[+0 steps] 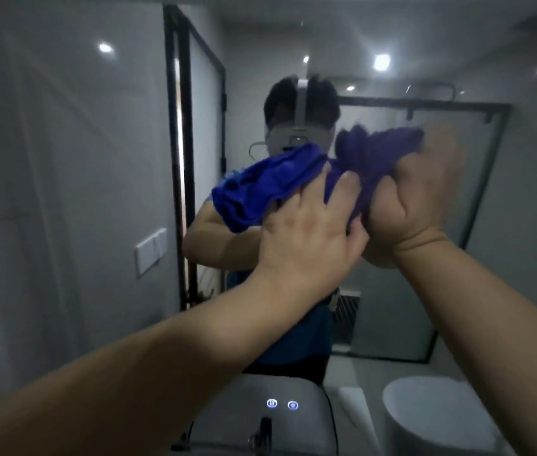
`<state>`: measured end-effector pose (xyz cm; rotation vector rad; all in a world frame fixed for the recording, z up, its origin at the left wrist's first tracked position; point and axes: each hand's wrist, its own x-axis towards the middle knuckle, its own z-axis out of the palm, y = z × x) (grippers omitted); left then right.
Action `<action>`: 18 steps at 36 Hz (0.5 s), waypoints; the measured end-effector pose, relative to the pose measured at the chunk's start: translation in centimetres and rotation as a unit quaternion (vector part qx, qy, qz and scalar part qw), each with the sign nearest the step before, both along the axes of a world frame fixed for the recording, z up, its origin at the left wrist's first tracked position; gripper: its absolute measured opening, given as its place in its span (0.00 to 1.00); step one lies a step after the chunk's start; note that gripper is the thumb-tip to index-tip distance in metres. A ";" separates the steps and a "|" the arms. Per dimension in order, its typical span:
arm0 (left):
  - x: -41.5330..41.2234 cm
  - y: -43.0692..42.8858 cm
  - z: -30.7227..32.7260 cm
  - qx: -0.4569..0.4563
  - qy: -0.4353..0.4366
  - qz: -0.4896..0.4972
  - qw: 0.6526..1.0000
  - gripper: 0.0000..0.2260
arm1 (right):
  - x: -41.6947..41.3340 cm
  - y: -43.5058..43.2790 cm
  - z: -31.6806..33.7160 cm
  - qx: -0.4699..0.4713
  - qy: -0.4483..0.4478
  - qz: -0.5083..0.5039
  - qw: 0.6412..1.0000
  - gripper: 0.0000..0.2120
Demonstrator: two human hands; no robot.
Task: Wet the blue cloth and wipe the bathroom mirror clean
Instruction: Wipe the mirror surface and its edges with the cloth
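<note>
Both hands are up in front of the mirror (63, 159), close together. The left hand (306, 232) grips the blue cloth (260, 189), fingers curled into it. The right hand (415, 205) squeezes the other end tight. The cloth is bunched up near the mirror's middle. I cannot tell if it touches the glass. Two little lit buttons (272, 403) glow at the mirror's bottom.

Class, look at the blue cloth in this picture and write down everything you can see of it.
The blue cloth is deep blue, soft and towel-like, crumpled into thick folds. It is held up in front of the mirror, stretched sideways. The left hand holds its middle, fingers in the folds; the right hand grips its bunched right end. Its left end hangs free. Whether it is wet cannot be told.
</note>
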<state>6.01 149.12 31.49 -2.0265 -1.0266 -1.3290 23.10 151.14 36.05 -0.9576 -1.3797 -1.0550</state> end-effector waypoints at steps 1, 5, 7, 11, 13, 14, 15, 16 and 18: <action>-0.2 0.1 -1.6 -0.004 0.017 0.000 1.000 0.21 | -0.1 -0.2 0.0 0.000 0.001 0.005 1.000 0.07; -1.5 1.1 -9.8 -0.038 0.105 -0.012 0.994 0.22 | -0.9 -1.5 0.0 -0.009 0.034 0.050 0.998 0.07; -2.2 1.3 -14.3 -0.056 0.133 -0.053 0.988 0.19 | -1.7 -2.2 -0.5 -0.029 0.049 0.040 0.998 0.07; -5.8 1.1 -20.2 -0.099 0.120 -0.085 0.984 0.22 | -4.4 -3.8 -4.1 -0.118 0.086 0.006 0.989 0.09; -8.9 1.2 -21.8 -0.135 0.066 -0.059 0.987 0.22 | -5.6 -4.7 -7.4 -0.175 0.116 0.007 0.978 0.10; -10.4 1.3 -22.2 -0.124 0.055 -0.020 0.991 0.22 | -6.0 -5.0 -9.3 -0.201 0.126 0.003 0.971 0.09; -11.8 1.7 -22.3 -0.104 0.033 0.015 0.994 0.22 | -6.2 -5.2 -11.2 -0.225 0.134 -0.002 0.965 0.10; -13.0 2.0 -21.7 -0.097 -0.013 0.041 0.994 0.23 | -6.4 -5.4 -12.9 -0.247 0.144 -0.006 0.958 0.11; -15.0 3.0 -17.9 -0.074 -0.147 0.066 0.984 0.20 | -6.6 -5.6 -15.8 -0.285 0.161 -0.008 0.945 0.14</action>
